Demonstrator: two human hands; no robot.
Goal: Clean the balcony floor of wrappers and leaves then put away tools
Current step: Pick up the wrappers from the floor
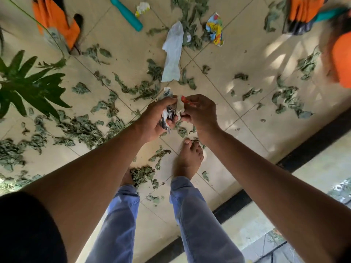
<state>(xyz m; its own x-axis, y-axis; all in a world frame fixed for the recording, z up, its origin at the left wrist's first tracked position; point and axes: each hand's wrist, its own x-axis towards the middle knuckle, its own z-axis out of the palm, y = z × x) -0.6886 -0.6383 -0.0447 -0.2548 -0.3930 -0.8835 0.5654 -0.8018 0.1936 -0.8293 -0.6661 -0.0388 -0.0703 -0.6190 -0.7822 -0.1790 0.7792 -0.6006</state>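
Observation:
My left hand point(155, 118) grips a bundle of crumpled wrappers point(169, 111), black, white and silver. My right hand point(199, 112) pinches a small red-and-white wrapper point(185, 100) right beside that bundle. Both hands hang above the tiled floor point(237, 59). On the tiles lie a long white wrapper point(172, 54), a colourful crumpled wrapper point(215, 29) and a small white-yellow wrapper point(142, 8). Dry green leaves point(81, 128) are scattered all over the floor.
A teal tool handle point(127, 14) lies at the top. Orange gloves rest at top left point(55, 21) and top right point(303, 10). A potted plant's leaves point(28, 88) reach in from the left. My bare feet point(188, 158) stand among leaves. A black threshold strip point(313, 147) runs along the right.

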